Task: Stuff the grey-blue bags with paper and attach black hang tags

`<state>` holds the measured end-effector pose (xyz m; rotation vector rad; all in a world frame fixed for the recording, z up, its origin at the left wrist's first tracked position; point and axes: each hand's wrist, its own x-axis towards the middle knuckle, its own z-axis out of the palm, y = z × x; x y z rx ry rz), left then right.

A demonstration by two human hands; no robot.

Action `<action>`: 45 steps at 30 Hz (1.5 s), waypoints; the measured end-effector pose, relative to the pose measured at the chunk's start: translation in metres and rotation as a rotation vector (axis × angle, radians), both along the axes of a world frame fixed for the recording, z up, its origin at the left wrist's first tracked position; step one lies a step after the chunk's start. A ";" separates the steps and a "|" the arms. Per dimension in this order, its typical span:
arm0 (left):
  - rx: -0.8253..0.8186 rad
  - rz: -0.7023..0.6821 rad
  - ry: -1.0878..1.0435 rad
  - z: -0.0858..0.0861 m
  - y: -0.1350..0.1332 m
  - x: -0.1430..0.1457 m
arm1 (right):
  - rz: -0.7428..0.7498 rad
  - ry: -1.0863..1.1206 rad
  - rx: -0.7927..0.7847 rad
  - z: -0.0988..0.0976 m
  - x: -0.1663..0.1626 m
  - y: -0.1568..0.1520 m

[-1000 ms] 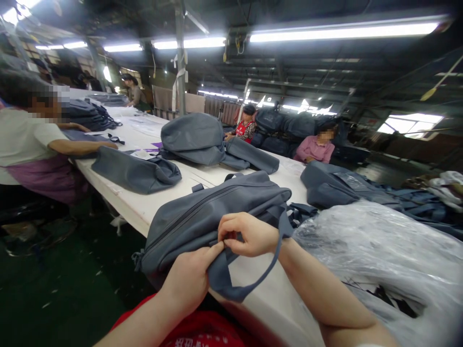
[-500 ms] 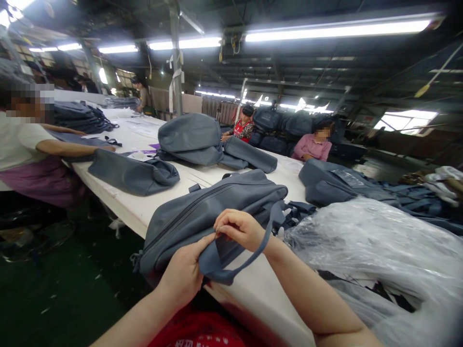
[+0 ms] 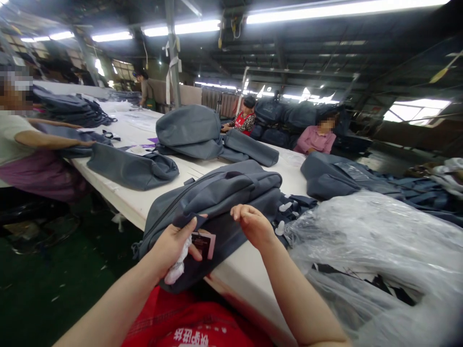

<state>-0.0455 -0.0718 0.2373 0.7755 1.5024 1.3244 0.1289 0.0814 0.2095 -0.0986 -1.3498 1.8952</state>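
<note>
A grey-blue bag [image 3: 220, 190] with a long zipper lies on the near edge of the white table, directly in front of me. My left hand [image 3: 177, 246] is closed on a dark fabric flap or strap at the near side of this bag, thumb on top. A small dark hang tag [image 3: 203, 245] with a pale edge shows beside its fingers. Crumpled white material [image 3: 178, 265] sits under the same hand. My right hand [image 3: 254, 225] is raised over the bag's right part, fingers curled and pressed together; whatever they may hold is too small to see.
Clear plastic sheeting [image 3: 376, 241] is heaped at the right. More grey-blue bags [image 3: 190, 132] lie across the white table [image 3: 126, 202]. A co-worker [image 3: 21, 140] handles a bag at the left; other people are farther back. White-tipped straps [image 3: 285, 207] lie beside my bag.
My hands have moved apart, the left one leftward. The looped strap that stood across my right wrist is down, and the hang tag and white material have come into sight.
</note>
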 end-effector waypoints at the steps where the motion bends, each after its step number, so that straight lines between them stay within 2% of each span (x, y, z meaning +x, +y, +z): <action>1: 0.000 -0.016 0.066 -0.002 0.000 -0.003 | -0.035 0.018 0.029 0.000 0.002 0.000; 5: -0.051 -0.074 0.190 -0.003 0.001 -0.010 | -0.045 0.033 0.051 -0.002 0.003 -0.003; 7: -0.070 -0.110 0.150 -0.002 0.001 -0.013 | -0.062 0.051 -0.033 -0.002 0.000 -0.003; 11: -0.105 -0.130 0.046 -0.001 0.003 -0.018 | -0.054 0.132 -0.297 0.004 0.003 0.002; 14: -0.110 -0.070 0.037 -0.002 0.004 -0.022 | -0.023 0.178 -0.316 0.011 0.011 0.005; 17: -0.096 -0.020 0.068 -0.005 0.005 -0.024 | -0.053 0.088 -0.161 0.013 0.014 0.001; 22: -0.082 -0.056 0.049 -0.007 0.003 -0.017 | -0.259 -0.355 0.358 0.014 -0.002 -0.017; 26: -0.074 -0.055 0.039 -0.006 0.000 -0.006 | -0.376 -0.489 0.711 0.027 -0.023 -0.028; 29: -0.090 -0.068 0.064 -0.007 -0.002 -0.001 | -0.390 -0.542 0.815 0.036 -0.036 -0.030; 34: -0.054 -0.062 0.094 -0.014 -0.004 0.001 | -0.362 -0.560 0.860 0.040 -0.044 -0.028; 39: -0.025 -0.067 0.080 -0.023 -0.003 0.000 | -0.222 -0.504 1.125 0.044 -0.038 -0.026; 45: -0.035 -0.096 0.078 -0.023 -0.004 -0.003 | -0.235 -0.532 1.302 0.046 -0.041 -0.020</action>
